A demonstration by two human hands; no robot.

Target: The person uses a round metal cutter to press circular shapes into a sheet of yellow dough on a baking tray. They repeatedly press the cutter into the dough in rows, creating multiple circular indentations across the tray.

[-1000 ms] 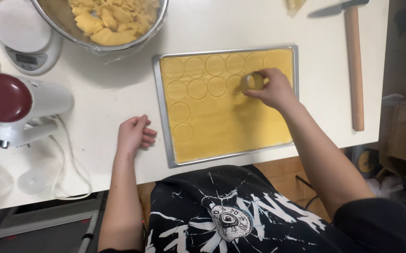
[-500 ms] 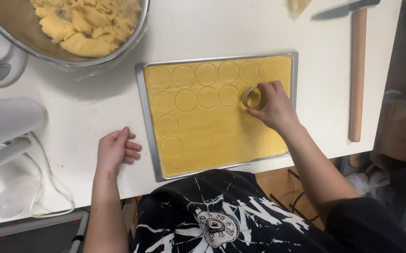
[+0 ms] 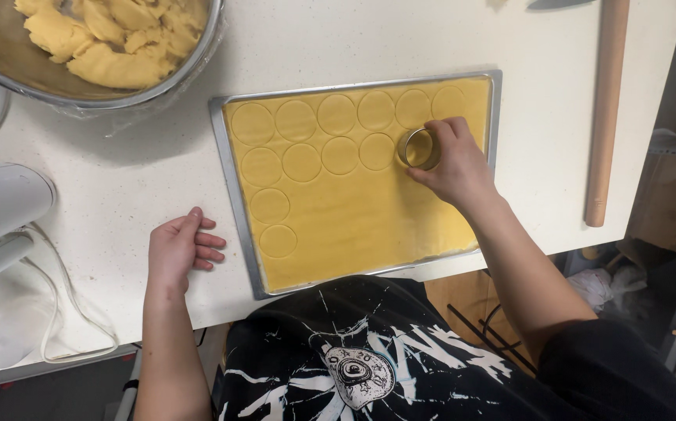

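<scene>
Right hand (image 3: 455, 165) is reaching forward on an extended forearm, fingers curled downward and pinching at the fingertips, knuckles up. Left hand (image 3: 178, 249) is lying palm-down well to its left, fingers loosely bent and pointing toward the right hand, forearm straight.

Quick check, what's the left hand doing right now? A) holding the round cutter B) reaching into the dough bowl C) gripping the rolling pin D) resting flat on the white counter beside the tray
D: the left hand lies flat on the white counter just left of the tray, while the right hand presses the round cutter into the dough sheet.
</scene>
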